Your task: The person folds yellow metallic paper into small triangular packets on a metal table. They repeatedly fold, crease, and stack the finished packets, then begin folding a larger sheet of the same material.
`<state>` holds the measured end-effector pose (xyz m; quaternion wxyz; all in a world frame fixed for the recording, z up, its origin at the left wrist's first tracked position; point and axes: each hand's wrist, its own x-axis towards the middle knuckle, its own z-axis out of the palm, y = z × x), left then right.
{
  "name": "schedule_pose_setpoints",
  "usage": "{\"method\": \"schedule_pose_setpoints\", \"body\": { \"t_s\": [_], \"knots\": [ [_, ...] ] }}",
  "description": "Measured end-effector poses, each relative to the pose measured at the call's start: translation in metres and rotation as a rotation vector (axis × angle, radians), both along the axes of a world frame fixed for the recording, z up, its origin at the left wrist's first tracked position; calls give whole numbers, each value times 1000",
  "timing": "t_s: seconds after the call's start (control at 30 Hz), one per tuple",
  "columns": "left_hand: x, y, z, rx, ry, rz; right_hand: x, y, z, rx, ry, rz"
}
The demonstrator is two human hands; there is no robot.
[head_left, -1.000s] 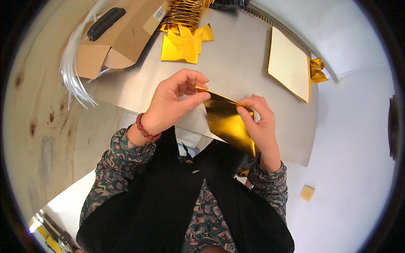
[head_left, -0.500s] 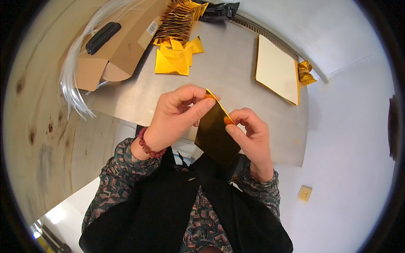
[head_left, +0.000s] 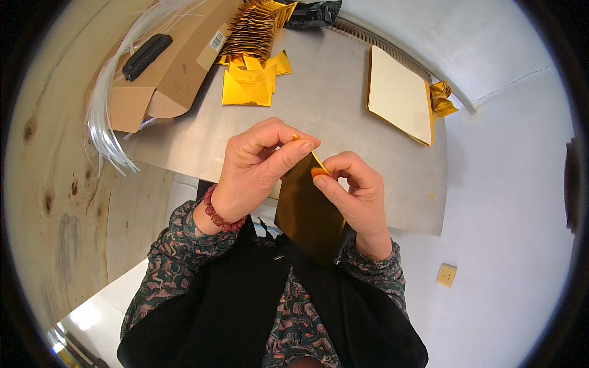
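Both hands hold one sheet of gold foil paper (head_left: 307, 211) above the near edge of a grey metal tabletop (head_left: 331, 104). My left hand (head_left: 257, 162) pinches the sheet's top edge between thumb and fingers. My right hand (head_left: 353, 190) grips the same edge from the right, thumb on the dark reflective face. The sheet hangs down toward my chest. A red bead bracelet (head_left: 218, 214) circles my left wrist.
Folded gold pieces (head_left: 251, 83) lie at the table's far side below a row of pleated gold pieces (head_left: 254, 30). A stack of cream-backed sheets (head_left: 399, 95) sits at the right. A cardboard box (head_left: 165, 67), a black handle (head_left: 146, 56) and clear plastic strips (head_left: 107, 132) are left.
The gold sheet has swung from lying nearly flat and bright to hanging steeply and dark. Both hands have closed in together on its top edge.
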<state>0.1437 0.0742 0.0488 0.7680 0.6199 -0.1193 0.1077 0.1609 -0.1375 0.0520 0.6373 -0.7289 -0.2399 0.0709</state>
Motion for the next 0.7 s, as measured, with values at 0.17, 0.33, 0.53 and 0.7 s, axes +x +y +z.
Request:
{"method": "schedule_pose_setpoints", "body": {
  "t_s": [0.17,0.33,0.53,0.7],
  "knots": [
    [0,0,0,11,-6,22,-2,-2,2,-13,-8,17],
    [-2,-1,2,-22,17,2,0,1,-1,58,-19,-10],
    [-3,4,5,21,8,-50,0,-4,-1,82,105,31],
    [-2,7,4,6,9,-76,0,-5,-1,95,114,86]
  ]
}}
